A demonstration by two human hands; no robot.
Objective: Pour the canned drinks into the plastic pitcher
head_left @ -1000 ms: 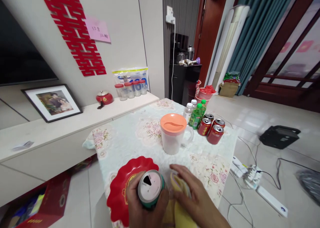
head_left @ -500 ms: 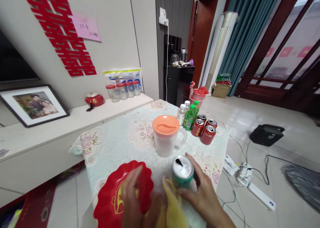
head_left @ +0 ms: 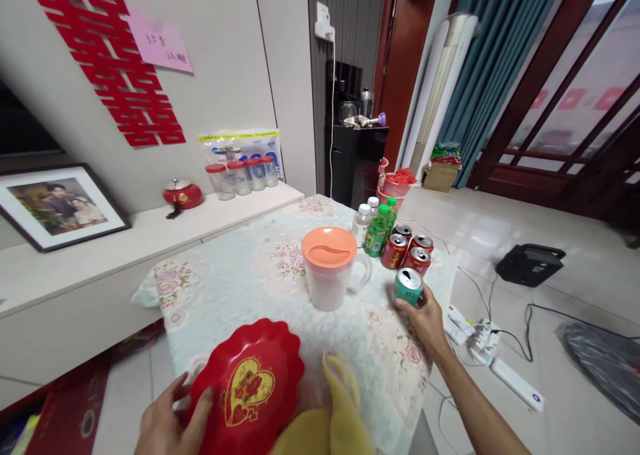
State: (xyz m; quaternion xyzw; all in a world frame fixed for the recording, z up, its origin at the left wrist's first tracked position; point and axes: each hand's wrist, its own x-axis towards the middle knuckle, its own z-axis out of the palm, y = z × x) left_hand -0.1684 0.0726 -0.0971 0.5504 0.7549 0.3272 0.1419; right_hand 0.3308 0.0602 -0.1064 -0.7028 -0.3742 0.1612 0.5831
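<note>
A green can is in my right hand, whose fingers wrap its side, just in front of several red cans. My left hand grips the left rim of a red scalloped plate with a gold heart design, thumb on top. A yellow cloth lies crumpled right of the plate at the near edge. Near the middle of the table stands a clear pitcher with an orange lid, its handle to the right.
Green-capped bottles and white-capped bottles stand behind the red cans. The flowered tablecloth covers the table. On the cabinet at left are a framed photo, a red pot and several red-lidded jars.
My right hand has carried the green can away from me and right, up to the red cans. My left hand has moved left from over the plate to its rim.
</note>
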